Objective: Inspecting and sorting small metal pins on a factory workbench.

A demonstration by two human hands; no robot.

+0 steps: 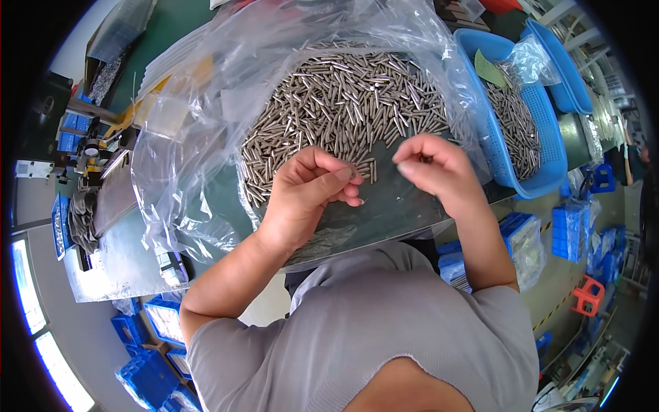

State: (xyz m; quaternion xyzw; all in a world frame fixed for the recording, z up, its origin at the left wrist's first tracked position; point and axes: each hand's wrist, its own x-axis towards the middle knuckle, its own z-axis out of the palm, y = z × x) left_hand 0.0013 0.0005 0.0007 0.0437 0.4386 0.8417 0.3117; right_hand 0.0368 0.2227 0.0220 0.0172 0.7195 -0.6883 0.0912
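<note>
Pins (347, 96) are heaped on the desk (388, 209); nearside of the pile, one seems pinched by the fingers of the left hand (302, 189), those of the right hand (439, 168) are curled, grip untellable; pins could be swept overboard by a careless brush, though bare desk is left between pile and near edge

The green counter (388, 214) carries a heap of metal pins (343, 96), with clear plastic (182, 199) left of and behind it, a blue basket (502, 156) to its right.

Gap between hands (312, 190); pins (351, 101) beyond
</note>
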